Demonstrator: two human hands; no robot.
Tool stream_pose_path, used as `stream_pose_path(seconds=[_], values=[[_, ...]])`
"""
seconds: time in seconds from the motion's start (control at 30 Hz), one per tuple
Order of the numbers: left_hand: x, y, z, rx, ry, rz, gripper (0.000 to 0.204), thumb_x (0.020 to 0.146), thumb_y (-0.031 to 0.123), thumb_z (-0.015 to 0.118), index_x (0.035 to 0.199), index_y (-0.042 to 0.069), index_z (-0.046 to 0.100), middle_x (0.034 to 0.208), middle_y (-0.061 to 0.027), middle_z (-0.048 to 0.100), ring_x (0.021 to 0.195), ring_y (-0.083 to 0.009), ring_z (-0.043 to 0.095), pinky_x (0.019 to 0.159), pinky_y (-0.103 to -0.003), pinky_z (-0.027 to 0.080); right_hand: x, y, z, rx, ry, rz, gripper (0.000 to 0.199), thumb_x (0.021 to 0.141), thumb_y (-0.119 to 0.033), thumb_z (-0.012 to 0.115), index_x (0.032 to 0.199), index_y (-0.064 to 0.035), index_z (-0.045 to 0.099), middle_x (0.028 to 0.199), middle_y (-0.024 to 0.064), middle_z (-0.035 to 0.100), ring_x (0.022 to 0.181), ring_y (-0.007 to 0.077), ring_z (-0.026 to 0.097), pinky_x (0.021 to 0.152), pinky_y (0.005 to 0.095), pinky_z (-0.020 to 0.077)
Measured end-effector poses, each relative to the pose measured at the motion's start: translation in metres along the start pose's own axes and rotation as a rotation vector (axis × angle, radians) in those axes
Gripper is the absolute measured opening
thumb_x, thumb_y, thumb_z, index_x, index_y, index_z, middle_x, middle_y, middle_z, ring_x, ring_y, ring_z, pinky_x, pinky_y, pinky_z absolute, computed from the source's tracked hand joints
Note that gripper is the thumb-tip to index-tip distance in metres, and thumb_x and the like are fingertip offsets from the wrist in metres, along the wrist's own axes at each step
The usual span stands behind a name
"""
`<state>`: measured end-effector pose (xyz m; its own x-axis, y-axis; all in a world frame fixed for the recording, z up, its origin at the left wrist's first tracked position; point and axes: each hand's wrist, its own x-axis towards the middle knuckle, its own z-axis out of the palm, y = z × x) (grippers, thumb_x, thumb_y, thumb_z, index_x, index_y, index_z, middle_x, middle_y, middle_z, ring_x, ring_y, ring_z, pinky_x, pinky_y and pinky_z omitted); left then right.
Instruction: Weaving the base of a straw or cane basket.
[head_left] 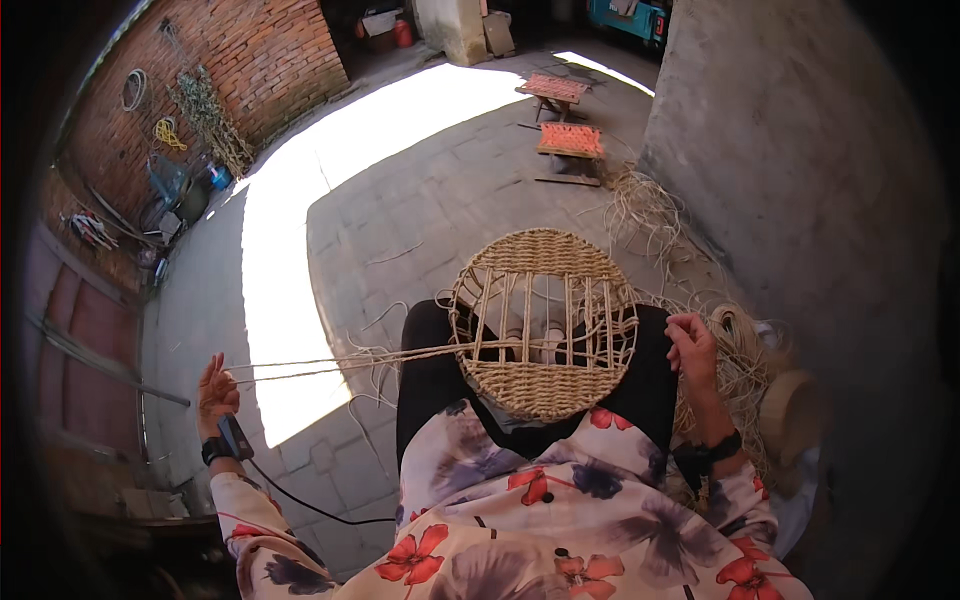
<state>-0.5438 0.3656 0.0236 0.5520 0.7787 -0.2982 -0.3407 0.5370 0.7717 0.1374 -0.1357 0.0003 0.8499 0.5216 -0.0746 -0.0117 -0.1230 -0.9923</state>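
A round woven straw piece [545, 322] rests on my lap, its top and bottom bands woven tight and its middle still open upright strands. My left hand [216, 390] is stretched far out to the left, pinching the end of a long straw cord [340, 360] that runs taut from the piece's left edge. My right hand [692, 345] sits at the piece's right edge, fingers closed on straw strands there. Both wrists wear dark bands.
A heap of loose straw [745, 355] lies at my right beside a grey concrete wall [800, 160]. Two small stools with orange woven seats [570, 140] stand ahead on the paved floor. A brick wall [250, 60] with hanging tools is far left.
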Motion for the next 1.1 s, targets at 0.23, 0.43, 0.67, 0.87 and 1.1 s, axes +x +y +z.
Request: stream_pose_path(seconds=[0.23, 0.43, 0.67, 0.87, 1.1], values=[[-0.023, 0.0, -0.008, 1.177, 1.133, 0.017, 0.039, 0.095, 0.036, 0.061, 0.126, 0.012, 0.064, 0.087, -0.0074, 0.067, 0.061, -0.0155, 0.061, 0.047, -0.026, 0.044, -0.002, 0.004, -0.003, -0.021, 0.025, -0.049, 0.011, 0.095, -0.012, 0.061, 0.104, -0.0064, 0.064, 0.082, -0.003, 0.06, 0.058, 0.0022, 0.05, 0.047, 0.0183, 0.0416], [0.045, -0.192, 0.292, 1.384, -0.078, 0.776, 0.016, 0.087, 0.008, 0.068, 0.102, 0.004, 0.07, 0.089, -0.0115, 0.068, 0.077, -0.0247, 0.067, 0.07, -0.036, 0.053, -0.023, -0.009, 0.059, -0.309, -0.333, -0.414, 0.013, 0.088, -0.004, 0.062, 0.1, 0.0, 0.065, 0.084, 0.009, 0.064, 0.073, 0.0153, 0.061, 0.064, 0.0299, 0.0479], [0.029, -0.265, 0.439, 1.829, -0.492, 0.974, 0.016, 0.075, 0.015, 0.075, 0.09, 0.011, 0.07, 0.082, -0.0039, 0.057, 0.081, -0.0239, 0.054, 0.074, -0.038, 0.039, -0.034, -0.026, 0.095, -0.809, -0.381, -0.697, 0.02, 0.087, -0.008, 0.062, 0.106, -0.0095, 0.064, 0.094, 0.0136, 0.061, 0.074, 0.0351, 0.067, 0.064, 0.0456, 0.0551], [0.035, -0.293, 0.441, 1.797, -0.528, 1.112, 0.013, 0.074, 0.016, 0.071, 0.086, 0.011, 0.07, 0.085, -0.0066, 0.054, 0.086, -0.0254, 0.054, 0.075, -0.041, 0.039, -0.041, -0.024, 0.105, -0.95, -0.329, -0.674, 0.013, 0.083, -0.008, 0.061, 0.096, -0.008, 0.059, 0.091, 0.013, 0.056, 0.076, 0.034, 0.066, 0.062, 0.0455, 0.0544], [0.033, -0.293, 0.44, 1.804, -0.737, 0.905, 0.008, 0.075, 0.016, 0.068, 0.082, 0.012, 0.07, 0.085, -0.0067, 0.055, 0.086, -0.025, 0.056, 0.075, -0.04, 0.042, -0.046, -0.016, 0.092, -0.913, -0.379, -0.814, 0.016, 0.076, -0.001, 0.061, 0.091, -0.0058, 0.058, 0.089, 0.012, 0.054, 0.084, 0.0315, 0.059, 0.071, 0.0438, 0.0518]])
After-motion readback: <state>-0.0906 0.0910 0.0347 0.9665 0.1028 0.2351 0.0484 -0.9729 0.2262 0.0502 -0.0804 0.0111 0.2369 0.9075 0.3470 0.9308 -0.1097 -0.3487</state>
